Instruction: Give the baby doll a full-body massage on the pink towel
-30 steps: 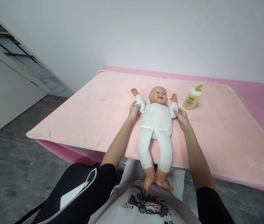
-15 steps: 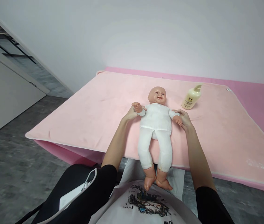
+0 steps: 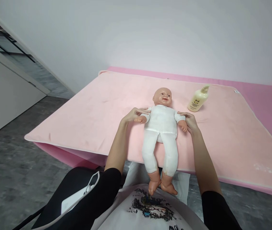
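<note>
A baby doll (image 3: 161,119) in a white cloth suit lies on its back on a pink blanket (image 3: 97,121), its bare feet hanging past the near edge. My left hand (image 3: 134,115) is closed around the doll's arm on the left, fingers stretched over its sleeve near the shoulder. On the other side, my right hand (image 3: 191,122) grips the doll's other arm, fingertips over the sleeve and the thumb partly hidden by the doll's hand. Beyond my right hand stands a pale yellow pump bottle (image 3: 196,101), upright on the blanket.
A darker pink cover (image 3: 268,103) shows under the blanket. White wall (image 3: 162,35) rises behind the table. At lower left, a white device (image 3: 75,199) with a cable lies by my sleeve. Grey floor (image 3: 8,159) and a white door panel (image 3: 8,92) are at left.
My left hand has shifted from beneath the doll's arm to over it, and that arm has come down from its raised pose. My right hand stays at the other arm.
</note>
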Tool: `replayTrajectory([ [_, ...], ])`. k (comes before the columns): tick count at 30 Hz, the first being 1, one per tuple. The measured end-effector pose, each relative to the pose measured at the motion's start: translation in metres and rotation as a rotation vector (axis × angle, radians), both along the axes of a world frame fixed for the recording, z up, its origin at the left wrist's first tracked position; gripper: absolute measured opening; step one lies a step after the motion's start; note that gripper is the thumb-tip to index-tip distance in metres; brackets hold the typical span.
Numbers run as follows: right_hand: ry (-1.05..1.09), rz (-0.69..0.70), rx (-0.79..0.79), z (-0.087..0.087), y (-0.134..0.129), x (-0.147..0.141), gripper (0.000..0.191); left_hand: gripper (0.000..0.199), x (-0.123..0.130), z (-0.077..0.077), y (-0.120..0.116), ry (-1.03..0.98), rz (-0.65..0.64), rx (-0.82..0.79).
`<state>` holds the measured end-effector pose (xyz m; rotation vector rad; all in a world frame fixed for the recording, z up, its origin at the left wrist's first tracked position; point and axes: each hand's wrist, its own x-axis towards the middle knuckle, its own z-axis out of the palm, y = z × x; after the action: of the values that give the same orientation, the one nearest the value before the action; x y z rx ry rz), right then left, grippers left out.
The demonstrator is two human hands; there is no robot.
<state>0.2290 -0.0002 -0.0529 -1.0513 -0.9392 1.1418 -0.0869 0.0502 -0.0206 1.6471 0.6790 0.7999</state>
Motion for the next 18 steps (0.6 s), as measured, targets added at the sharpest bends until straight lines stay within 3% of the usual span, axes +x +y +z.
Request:
replayTrajectory([
  [4, -0.002, -0.040, -0.001, 0.000, 0.002, -0.004, 0.029, 0.044, 0.009, -0.007, 0.000, -0.078, 0.238, -0.104],
  [8, -0.089, -0.106, 0.013, -0.002, 0.005, -0.008, 0.027, 0.036, 0.026, -0.015, 0.001, -0.140, 0.402, -0.082],
  [10, -0.175, -0.116, -0.009, -0.001, 0.005, -0.010, 0.029, 0.035, 0.034, -0.018, 0.001, -0.045, 0.501, -0.007],
  [14, -0.381, -0.158, -0.072, 0.001, 0.008, -0.018, 0.028, 0.035, 0.045, -0.020, -0.001, 0.362, 0.728, 0.243],
  [18, -0.633, -0.321, -0.087, 0.002, 0.011, -0.029, 0.027, 0.033, 0.053, -0.019, -0.001, 0.527, 0.793, 0.272],
])
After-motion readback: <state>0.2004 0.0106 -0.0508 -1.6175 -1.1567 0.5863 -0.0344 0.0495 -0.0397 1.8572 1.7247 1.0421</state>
